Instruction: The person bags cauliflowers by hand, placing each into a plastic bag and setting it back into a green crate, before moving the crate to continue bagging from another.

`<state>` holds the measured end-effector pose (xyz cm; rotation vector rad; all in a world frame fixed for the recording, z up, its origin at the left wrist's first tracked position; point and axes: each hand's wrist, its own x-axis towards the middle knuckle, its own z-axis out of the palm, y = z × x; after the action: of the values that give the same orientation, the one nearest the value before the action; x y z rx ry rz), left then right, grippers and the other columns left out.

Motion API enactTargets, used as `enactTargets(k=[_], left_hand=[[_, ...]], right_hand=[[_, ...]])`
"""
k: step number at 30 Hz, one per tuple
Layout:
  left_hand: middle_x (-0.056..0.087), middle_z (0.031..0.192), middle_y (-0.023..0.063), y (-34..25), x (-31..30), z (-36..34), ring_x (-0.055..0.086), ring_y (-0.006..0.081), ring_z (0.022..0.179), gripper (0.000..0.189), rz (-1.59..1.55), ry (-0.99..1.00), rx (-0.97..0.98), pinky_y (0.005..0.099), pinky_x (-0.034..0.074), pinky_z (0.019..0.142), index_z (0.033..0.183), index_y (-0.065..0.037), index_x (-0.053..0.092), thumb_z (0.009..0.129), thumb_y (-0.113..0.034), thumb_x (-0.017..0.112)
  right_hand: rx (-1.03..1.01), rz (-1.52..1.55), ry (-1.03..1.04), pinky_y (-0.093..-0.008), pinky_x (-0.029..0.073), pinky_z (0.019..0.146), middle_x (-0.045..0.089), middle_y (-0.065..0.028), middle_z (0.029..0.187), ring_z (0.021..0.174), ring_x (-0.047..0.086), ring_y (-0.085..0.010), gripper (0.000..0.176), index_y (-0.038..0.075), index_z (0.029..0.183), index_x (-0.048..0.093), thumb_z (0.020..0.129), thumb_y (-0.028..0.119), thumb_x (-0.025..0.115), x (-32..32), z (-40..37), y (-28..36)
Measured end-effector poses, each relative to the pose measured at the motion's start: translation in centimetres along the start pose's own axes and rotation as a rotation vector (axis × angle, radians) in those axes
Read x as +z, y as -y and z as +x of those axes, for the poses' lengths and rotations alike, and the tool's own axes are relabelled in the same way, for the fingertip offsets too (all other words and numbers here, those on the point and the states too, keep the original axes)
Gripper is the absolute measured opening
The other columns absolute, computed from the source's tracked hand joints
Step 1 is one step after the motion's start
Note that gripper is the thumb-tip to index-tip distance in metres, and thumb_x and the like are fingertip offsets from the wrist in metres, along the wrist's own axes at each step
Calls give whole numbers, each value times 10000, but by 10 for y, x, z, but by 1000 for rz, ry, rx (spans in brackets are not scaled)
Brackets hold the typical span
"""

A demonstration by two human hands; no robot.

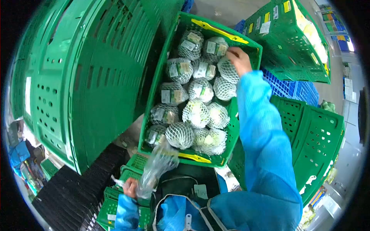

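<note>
A green crate (154,96) with yellow handle strips is in front of me, filled with several round, pale vegetable heads in white foam nets, many with printed labels. My right hand (239,61) reaches to its far right corner, fingers curled onto one netted vegetable head (227,71); its fingertips are partly hidden. Low on the left, my left hand (131,187) is closed around a crumpled clear plastic bag (156,167), whose top touches the crate's near edge. I cannot make out whether anything is inside the bag.
Tall green crates (104,77) stand close on the left. Another stacked green crate (285,42) is at the far right, above a blue crate (295,90). More green crates (308,134) sit beside my right arm. Black stacked crates (77,188) are at lower left.
</note>
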<state>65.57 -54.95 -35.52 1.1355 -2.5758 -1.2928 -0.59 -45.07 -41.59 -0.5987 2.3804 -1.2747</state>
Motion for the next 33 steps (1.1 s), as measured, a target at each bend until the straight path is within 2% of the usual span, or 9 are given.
enactTargets(k=[2, 6, 9, 12, 14, 17, 24, 30, 33], left_hand=[[505, 631, 24, 44, -2, -25, 462, 115, 623, 151, -540, -145, -732, 284, 380, 574, 655, -51, 505, 741, -120, 608], [579, 699, 82, 113, 25, -28, 523, 161, 671, 159, -88, -42, -960, 294, 424, 624, 734, -12, 557, 702, -142, 643], [595, 879, 70, 111, 61, -20, 564, 198, 761, 405, -204, 27, -806, 326, 478, 681, 997, -2, 527, 620, -39, 671], [469, 1227, 112, 64, 85, 0, 561, 252, 958, 662, -217, 108, -553, 425, 467, 804, 1206, -33, 417, 633, -136, 734], [383, 1346, 136, 25, 70, 28, 552, 293, 1030, 759, 442, 306, -272, 450, 447, 858, 1274, -51, 388, 638, -224, 764], [432, 1315, 180, 9, 52, 34, 522, 354, 1092, 767, 562, 321, -299, 447, 413, 919, 1305, -77, 405, 664, -307, 758], [621, 1015, 127, -16, 18, 61, 589, 198, 941, 346, -351, 182, -657, 322, 459, 842, 1097, 35, 554, 788, -100, 634], [594, 1070, 138, -146, 29, 158, 581, 197, 913, 474, -754, 278, -383, 327, 459, 828, 1209, 16, 462, 802, -166, 622], [304, 1389, 164, -167, 84, 230, 323, 296, 1264, 867, -968, 268, -148, 421, 335, 974, 1409, -88, 187, 732, -293, 687]], right_hand=[[-60, -349, -210, -350, 455, 783, 621, -203, 1003, 920, 600, -265, 468, -34, 1116, 553, 767, 257, 664, 33, 71, -56], [255, -114, -67, -363, 459, 800, 562, -208, 1140, 998, 570, -283, 596, -2, 1178, 530, 730, 350, 704, 51, 144, -123], [245, -268, -243, -385, 460, 786, 579, -129, 1081, 976, 560, -278, 581, 36, 1147, 559, 690, 344, 744, 65, 98, -104], [-484, -711, -295, -414, 448, 852, 501, -155, 1083, 949, 538, -346, 503, 165, 1163, 543, 714, 327, 703, 67, 38, -125], [-331, -268, -322, -410, 439, 863, 494, -166, 1108, 973, 531, -346, 523, 139, 1184, 521, 719, 293, 706, 78, 5, -96], [-113, -104, -502, -414, 434, 869, 476, -174, 1150, 994, 524, -351, 577, 93, 1215, 485, 713, 260, 716, 79, 32, -97], [67, -385, -335, -374, 472, 755, 600, -178, 900, 852, 597, -294, 404, 75, 1036, 619, 739, 337, 697, 59, 61, -85], [-250, -163, -432, -332, 428, 575, 538, -112, 736, 649, 531, -215, 85, 80, 834, 651, 761, 122, 659, 32, 7, -25], [18, 152, -136, -249, 383, 509, 558, -14, 699, 568, 461, -94, 95, 50, 826, 643, 790, 138, 641, 0, -41, 46]])
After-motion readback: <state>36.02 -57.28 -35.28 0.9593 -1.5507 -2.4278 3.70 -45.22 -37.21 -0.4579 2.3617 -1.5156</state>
